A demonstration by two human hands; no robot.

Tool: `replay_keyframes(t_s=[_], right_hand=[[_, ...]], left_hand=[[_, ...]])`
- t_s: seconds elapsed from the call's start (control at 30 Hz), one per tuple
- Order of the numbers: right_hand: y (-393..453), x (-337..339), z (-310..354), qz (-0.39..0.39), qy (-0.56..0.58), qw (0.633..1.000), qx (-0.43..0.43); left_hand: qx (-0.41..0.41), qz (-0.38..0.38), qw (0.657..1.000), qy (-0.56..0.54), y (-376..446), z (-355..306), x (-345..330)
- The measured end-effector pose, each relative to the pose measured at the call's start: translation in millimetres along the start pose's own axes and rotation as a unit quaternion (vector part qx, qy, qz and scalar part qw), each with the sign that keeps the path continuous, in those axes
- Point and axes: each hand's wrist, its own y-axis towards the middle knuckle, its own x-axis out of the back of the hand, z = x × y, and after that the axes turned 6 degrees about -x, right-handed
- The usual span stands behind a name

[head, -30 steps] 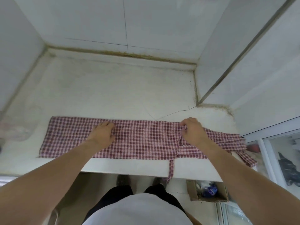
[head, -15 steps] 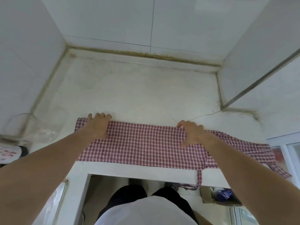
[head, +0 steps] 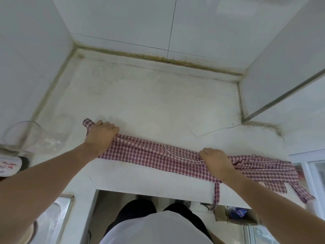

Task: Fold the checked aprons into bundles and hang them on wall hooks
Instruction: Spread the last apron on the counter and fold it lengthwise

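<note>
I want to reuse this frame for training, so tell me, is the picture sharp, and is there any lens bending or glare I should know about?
Head view: wide-angle bending curves the wall tile seams and stretches both forearms at the edges; lighting is soft and even, with a faint shadow beyond the left hand; the checked apron and right hand read fairly sharp; the glass jar at the left edge is smeared and hazy.

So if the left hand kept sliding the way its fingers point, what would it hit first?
Probably nothing soon: the left hand points across bare counter toward the back wall, which would be first. The glass jar sits off to its side.
</note>
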Motion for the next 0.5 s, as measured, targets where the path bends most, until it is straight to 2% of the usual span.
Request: replay_keyframes(t_s=[0.07,0.13,0.3,0.37,0.5], right_hand=[[-8,-13,0,-0.024,-0.012,1.0,0.012],[-11,-17,2,-0.009,-0.018,1.0,0.016],[-12,-20,6,-0.013,-0.017,1.0,0.015],[-12,-23,6,-0.025,-0.015,0.999,0.022],[-14,-26,5,-0.035,0.004,0.999,0.027]], left_hand=[[-0.01,-0.037,0.999,-0.005,-12,-4,-3],[-0.003,-0.044,0.999,-0.018,-24,-13,-9],[0.12,0.055,0.986,-0.099,-62,-38,-31],[0.174,0.069,0.974,-0.124,-68,-42,-33],[0.211,0.093,0.96,-0.157,-72,-49,-32]])
